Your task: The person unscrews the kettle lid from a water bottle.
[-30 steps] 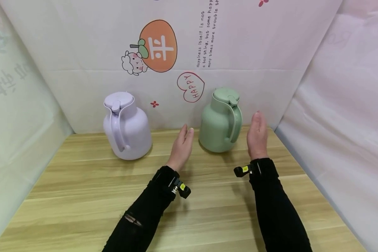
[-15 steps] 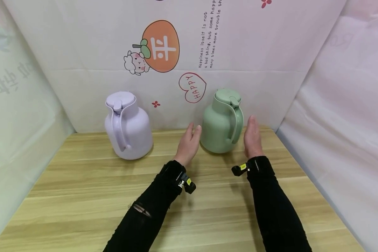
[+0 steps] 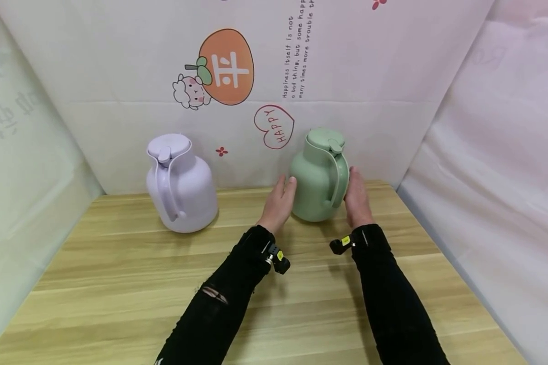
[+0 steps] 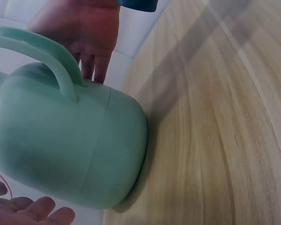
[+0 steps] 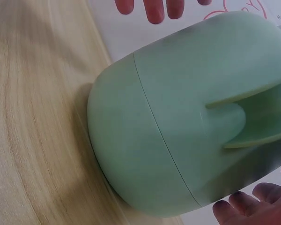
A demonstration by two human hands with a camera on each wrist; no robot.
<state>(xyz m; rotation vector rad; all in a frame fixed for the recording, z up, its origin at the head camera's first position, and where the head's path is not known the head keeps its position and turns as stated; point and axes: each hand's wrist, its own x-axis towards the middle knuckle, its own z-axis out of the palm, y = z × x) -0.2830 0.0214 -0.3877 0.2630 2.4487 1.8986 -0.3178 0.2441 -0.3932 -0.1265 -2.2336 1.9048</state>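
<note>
A green thermos jug [image 3: 314, 190] with a lid and a looped handle stands upright on the wooden table near the back wall. My left hand [image 3: 277, 205] is at its left side, fingers extended with the fingertips right by the body. On the other side, my right hand [image 3: 357, 200] lies close to the jug beside the handle, its fingers also extended. The left wrist view has the green jug [image 4: 70, 136] between both hands, with left fingers [image 4: 42, 206] along the lower edge. Right fingertips [image 5: 243, 201] show near the jug's side in the right wrist view.
A lilac thermos jug [image 3: 189, 190] of the same shape stands to the left on the wooden table [image 3: 132, 284]. White printed cloth [image 3: 132, 61] forms the back wall, and pale sheets [image 3: 498, 177] hang on both sides.
Both hands have closed in on the green jug, the left moving rightward and the right moving leftward. Both jugs stay where they stood; the head view shifts slightly.
</note>
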